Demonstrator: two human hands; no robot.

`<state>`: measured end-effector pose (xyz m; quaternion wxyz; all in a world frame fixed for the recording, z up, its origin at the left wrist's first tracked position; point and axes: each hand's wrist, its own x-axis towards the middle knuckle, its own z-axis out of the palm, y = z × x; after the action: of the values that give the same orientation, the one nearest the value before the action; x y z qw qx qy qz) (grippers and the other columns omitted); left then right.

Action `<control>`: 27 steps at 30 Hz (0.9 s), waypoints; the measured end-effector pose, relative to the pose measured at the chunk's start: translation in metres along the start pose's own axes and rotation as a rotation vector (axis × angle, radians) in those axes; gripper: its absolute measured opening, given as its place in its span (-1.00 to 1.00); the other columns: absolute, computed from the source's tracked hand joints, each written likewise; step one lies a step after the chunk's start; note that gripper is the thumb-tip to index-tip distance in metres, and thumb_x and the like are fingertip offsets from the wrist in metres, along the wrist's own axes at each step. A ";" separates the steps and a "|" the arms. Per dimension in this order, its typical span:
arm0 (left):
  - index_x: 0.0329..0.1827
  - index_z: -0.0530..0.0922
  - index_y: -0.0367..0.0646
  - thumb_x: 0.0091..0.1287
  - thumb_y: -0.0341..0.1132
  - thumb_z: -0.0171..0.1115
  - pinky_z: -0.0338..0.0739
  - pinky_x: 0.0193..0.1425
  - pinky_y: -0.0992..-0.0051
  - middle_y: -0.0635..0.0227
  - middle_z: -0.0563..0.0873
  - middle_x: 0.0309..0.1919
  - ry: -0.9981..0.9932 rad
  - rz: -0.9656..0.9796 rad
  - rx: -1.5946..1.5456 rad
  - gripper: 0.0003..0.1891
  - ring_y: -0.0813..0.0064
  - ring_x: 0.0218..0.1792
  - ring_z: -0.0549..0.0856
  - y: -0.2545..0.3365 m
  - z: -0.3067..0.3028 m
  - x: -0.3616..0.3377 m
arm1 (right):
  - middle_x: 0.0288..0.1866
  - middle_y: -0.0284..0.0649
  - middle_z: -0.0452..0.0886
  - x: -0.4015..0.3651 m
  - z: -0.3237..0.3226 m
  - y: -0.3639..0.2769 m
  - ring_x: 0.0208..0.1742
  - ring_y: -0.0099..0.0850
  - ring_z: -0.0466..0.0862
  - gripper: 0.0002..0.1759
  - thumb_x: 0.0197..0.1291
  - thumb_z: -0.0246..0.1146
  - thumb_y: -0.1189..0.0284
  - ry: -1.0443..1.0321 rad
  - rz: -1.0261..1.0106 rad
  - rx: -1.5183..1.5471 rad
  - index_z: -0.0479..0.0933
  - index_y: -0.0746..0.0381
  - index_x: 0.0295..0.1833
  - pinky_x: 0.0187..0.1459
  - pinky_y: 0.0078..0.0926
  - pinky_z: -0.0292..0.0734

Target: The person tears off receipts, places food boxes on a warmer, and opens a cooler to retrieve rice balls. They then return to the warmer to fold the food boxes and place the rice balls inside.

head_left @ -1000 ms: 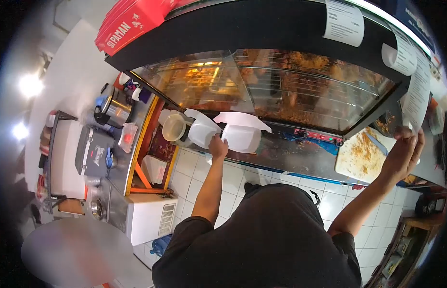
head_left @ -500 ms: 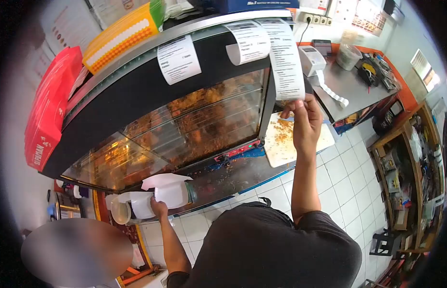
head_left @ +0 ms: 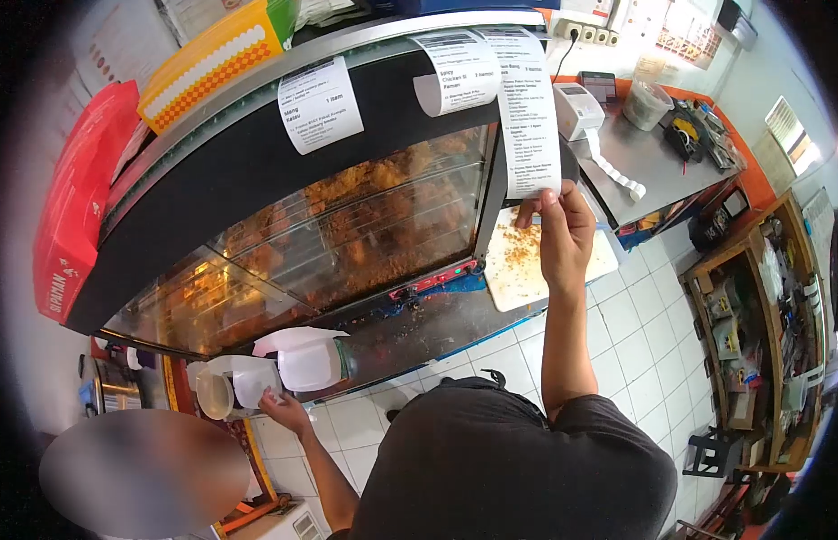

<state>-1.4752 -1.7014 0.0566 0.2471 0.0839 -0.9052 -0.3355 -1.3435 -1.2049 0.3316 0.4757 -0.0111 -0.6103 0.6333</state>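
My right hand [head_left: 563, 225] is raised and pinches the bottom edge of a long printed receipt [head_left: 529, 112] that hangs from the top of the glass warming case [head_left: 347, 225]. Fried food fills the racks behind the glass. My left hand [head_left: 279, 409] hovers low at the counter's edge, just below two open white takeaway boxes [head_left: 302, 360] and beside a round plastic tub [head_left: 214, 394]. It holds nothing, with the fingers loosely apart.
Two more receipts [head_left: 322, 103] hang along the case top. Red [head_left: 72, 216] and yellow [head_left: 216, 58] box stacks lie on the case. A crumb-covered cutting board [head_left: 518, 261] sits right of the case, with a receipt printer [head_left: 576, 108] on the steel counter [head_left: 653, 162]. White floor tiles lie below.
My head turned from the left end of the case toward the right. My left hand came off the white boxes and dropped a little. My right hand keeps its hold on the receipt.
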 end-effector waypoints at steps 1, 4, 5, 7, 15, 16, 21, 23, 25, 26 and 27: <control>0.07 0.46 -0.31 0.20 -0.65 0.10 0.48 0.09 0.24 0.07 0.47 -0.07 -0.001 -0.007 0.004 -0.65 0.12 -0.03 0.56 -0.016 0.002 -0.006 | -0.44 -0.24 0.61 0.000 0.000 0.000 -0.38 -0.55 0.57 -0.77 0.47 0.11 0.36 0.004 -0.001 -0.003 0.50 0.32 -0.17 -0.26 -0.59 0.43; 0.03 0.48 -0.29 0.20 -0.63 0.12 0.51 -0.03 0.29 0.10 0.49 -0.17 0.047 0.126 0.054 -0.68 0.18 -0.06 0.56 -0.069 0.017 -0.036 | -0.43 -0.24 0.61 0.001 0.003 0.001 -0.39 -0.55 0.57 -0.76 0.47 0.11 0.36 0.015 0.004 0.012 0.51 0.32 -0.18 -0.27 -0.59 0.44; 0.02 0.48 -0.28 0.20 -0.62 0.13 0.51 -0.11 0.31 0.11 0.51 -0.20 0.058 0.227 0.090 -0.70 0.20 -0.11 0.57 -0.076 0.020 -0.049 | -0.43 -0.24 0.61 0.001 0.002 0.002 -0.39 -0.55 0.57 -0.76 0.47 0.11 0.36 0.010 0.009 0.011 0.51 0.32 -0.18 -0.27 -0.59 0.44; 0.01 0.50 -0.24 0.24 -0.55 0.17 0.52 -0.20 0.35 0.15 0.56 -0.27 -0.173 0.146 0.090 -0.73 0.24 -0.21 0.61 -0.085 0.016 -0.075 | -0.42 -0.25 0.61 0.004 -0.002 0.006 -0.39 -0.55 0.57 -0.75 0.47 0.11 0.35 0.020 -0.016 -0.017 0.52 0.32 -0.18 -0.28 -0.59 0.44; 0.20 0.49 -0.13 0.35 -0.29 0.30 0.64 -0.22 0.27 0.27 0.74 -0.23 -1.437 -1.013 -0.327 -0.61 0.38 -0.32 0.73 -0.289 0.017 -0.215 | -0.34 -0.28 0.53 0.005 -0.004 -0.003 -0.33 -0.50 0.53 -0.80 0.49 0.07 0.38 0.037 -0.047 -0.079 0.45 0.29 -0.18 -0.23 -0.55 0.41; 0.19 0.50 -0.13 0.37 -0.30 0.28 0.64 -0.23 0.27 0.27 0.74 -0.24 -1.308 -1.106 -0.389 -0.64 0.37 -0.31 0.73 -0.301 0.014 -0.227 | -0.30 -0.25 0.55 0.004 -0.005 -0.003 -0.33 -0.50 0.52 -0.80 0.48 0.07 0.38 0.074 -0.066 -0.106 0.46 0.29 -0.17 -0.22 -0.55 0.42; 0.09 0.51 -0.24 0.30 -0.34 0.22 0.63 -0.22 0.20 0.19 0.72 -0.27 -1.089 -1.055 -0.629 -0.68 0.30 -0.34 0.72 -0.304 -0.049 -0.284 | 0.07 -0.15 0.58 -0.008 -0.025 0.032 -0.03 -0.41 0.55 -0.68 0.42 0.09 0.28 0.367 -0.156 -0.292 0.45 0.30 0.09 0.00 -0.45 0.49; 0.04 0.52 -0.34 0.36 -0.33 0.08 0.57 -0.34 0.28 0.13 0.69 -0.47 -0.876 -1.268 -0.827 -0.71 0.32 -0.45 0.67 -0.340 -0.037 -0.332 | 0.15 -0.11 0.57 -0.018 -0.033 0.047 0.11 -0.35 0.57 -0.54 0.39 0.07 0.25 0.397 -0.205 -0.428 0.37 0.28 0.29 0.15 -0.32 0.49; -0.01 0.56 -0.38 0.36 -0.43 0.08 0.56 -0.41 0.32 0.07 0.70 -0.49 -0.925 -0.940 -0.463 -0.76 0.30 -0.49 0.67 -0.345 -0.061 -0.336 | 0.04 -0.11 0.58 -0.034 0.046 0.048 0.00 -0.34 0.58 -0.60 0.39 0.10 0.30 0.337 -0.268 -0.483 0.44 0.33 0.21 0.05 -0.33 0.51; -0.03 0.62 -0.24 0.15 -0.36 0.31 0.61 -0.22 0.33 0.08 0.72 -0.33 -0.955 -0.712 -0.235 -0.68 0.23 -0.35 0.71 -0.354 -0.072 -0.340 | -0.01 -0.11 0.59 -0.052 0.094 0.047 -0.05 -0.33 0.59 -0.63 0.39 0.12 0.32 0.282 -0.298 -0.486 0.48 0.35 0.16 0.01 -0.34 0.52; -0.04 0.69 -0.10 -0.06 -0.29 0.54 0.66 -0.02 0.34 0.09 0.74 -0.16 -0.950 -0.497 0.015 -0.56 0.17 -0.22 0.74 -0.365 -0.081 -0.344 | -0.06 -0.11 0.60 -0.070 0.140 0.046 -0.10 -0.32 0.59 -0.65 0.39 0.13 0.34 0.209 -0.306 -0.453 0.52 0.38 0.12 -0.04 -0.34 0.53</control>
<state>-1.1421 -1.9150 -0.2619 -0.2771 0.1364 -0.8726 -0.3783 -1.4152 -1.3455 0.2915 0.6114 -0.0902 -0.6786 0.3971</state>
